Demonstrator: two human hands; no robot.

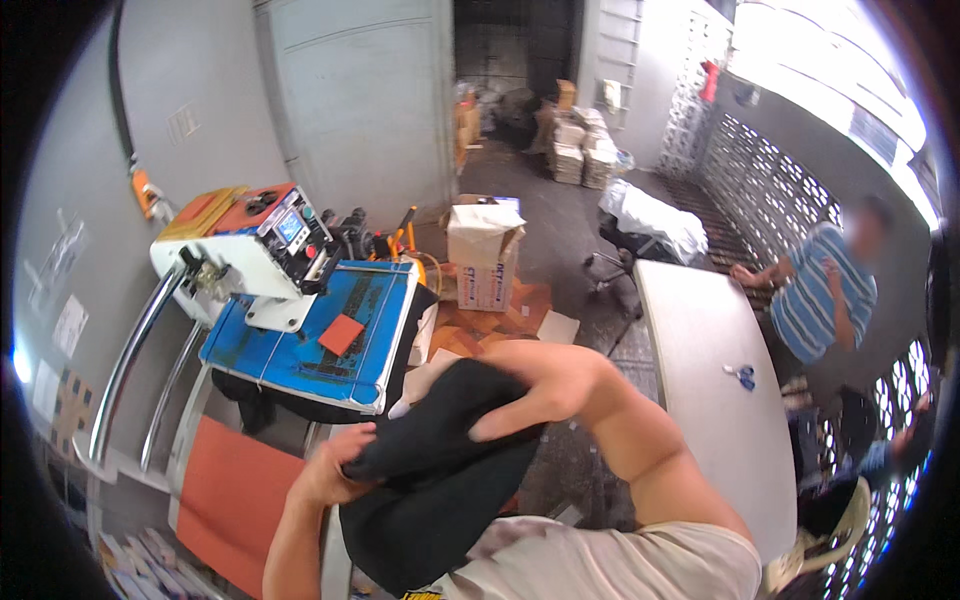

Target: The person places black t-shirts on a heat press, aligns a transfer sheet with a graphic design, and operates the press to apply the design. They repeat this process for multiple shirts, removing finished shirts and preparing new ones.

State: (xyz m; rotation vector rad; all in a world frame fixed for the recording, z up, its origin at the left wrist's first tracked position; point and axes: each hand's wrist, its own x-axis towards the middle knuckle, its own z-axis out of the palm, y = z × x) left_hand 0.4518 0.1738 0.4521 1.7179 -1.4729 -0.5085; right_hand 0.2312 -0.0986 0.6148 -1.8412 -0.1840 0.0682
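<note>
A bunched piece of black fabric (430, 500), possibly a garment, hangs between my two hands in front of my body. My left hand (335, 465) grips its left edge, with the fingers curled into the folds. On the other side my right hand (535, 385) is closed on the upper right part, its thumb lying over the cloth. To the left stands a heat press (230, 250) with a small screen and a blue upper plate (300, 340). An orange-red flat pad (235, 490) lies below that plate, beside my left forearm.
On the right is a long white table (710, 400) with blue-handled scissors (740, 376). A person in a striped shirt (820, 295) stands beyond it. Ahead are an open cardboard box (485, 255), orange scraps (520, 305) on the floor, a covered chair (650, 220) and stacked bundles (580, 150).
</note>
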